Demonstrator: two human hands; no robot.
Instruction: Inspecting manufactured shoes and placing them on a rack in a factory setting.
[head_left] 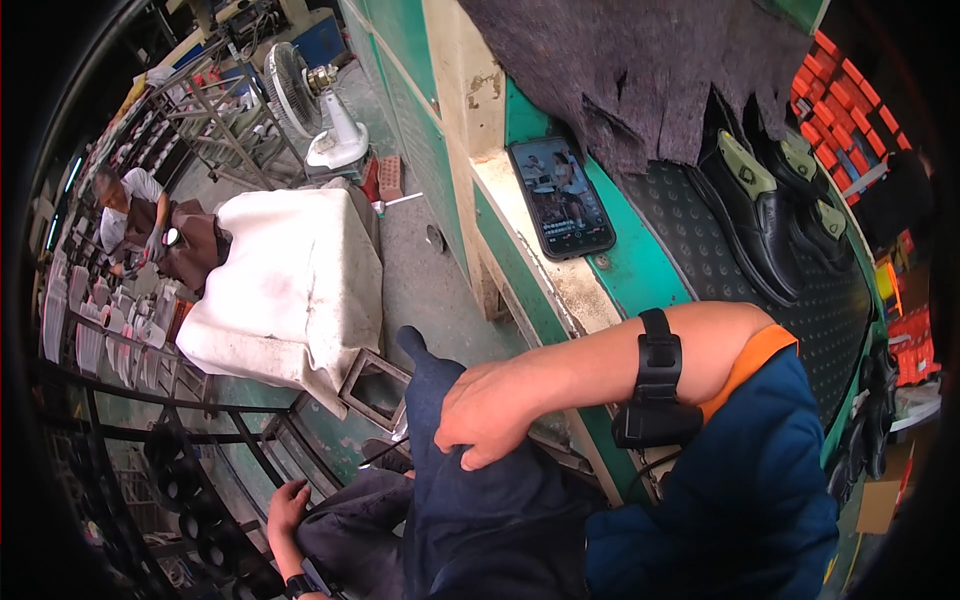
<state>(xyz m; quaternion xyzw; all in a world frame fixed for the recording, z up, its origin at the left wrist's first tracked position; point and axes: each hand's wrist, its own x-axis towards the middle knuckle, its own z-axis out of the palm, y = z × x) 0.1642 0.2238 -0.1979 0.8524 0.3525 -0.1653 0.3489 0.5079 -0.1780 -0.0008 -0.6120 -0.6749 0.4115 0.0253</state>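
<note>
My right hand point(485, 415) lies on a dark blue sock-like foot or lower leg point(430, 375), its fingers bent round the cloth. A black strap with a small box-shaped device point(657, 422) sits on my right forearm. Lower left, my left hand point(288, 505) rests beside a dark grey trouser leg point(350, 525). Its fingers are loosely bent and apart, and nothing shows in them. A black band point(299, 584) circles that wrist. Beyond the right arm, a phone point(562, 197) with a lit picture lies on a green and cream ledge point(640, 278).
Black shoes point(745, 215) with green insoles stand on a dark studded mat point(690, 235), under ragged grey cloth point(640, 70). A white-covered block point(280, 270), a fan point(320, 105) and an aproned person point(135, 215) are left. Metal rails point(245, 430) run lower left; orange boxes point(845, 105) stand right.
</note>
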